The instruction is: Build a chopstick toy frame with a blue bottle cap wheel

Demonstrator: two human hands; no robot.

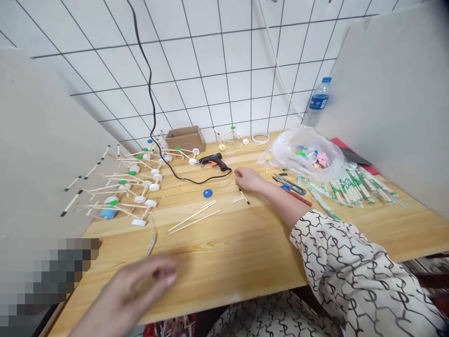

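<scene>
So: left hand [140, 288] loosely spread, blurred, above the table [242, 267], holding nothing. Right hand [247, 179] relaxed, fingers half curled, empty, just beside a short stick [244, 196]. Snips [289, 184] close on its right, seemingly kept within reach. Blue cap [207, 193] and glue gun [213, 161] left of it, cord [182, 178] trailing; stick frames [129, 187] farther left, bagged caps [305, 157] beyond.

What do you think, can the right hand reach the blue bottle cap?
Probably yes: the right hand lies close to the blue bottle cap, with only bare wooden tabletop between them.
</scene>
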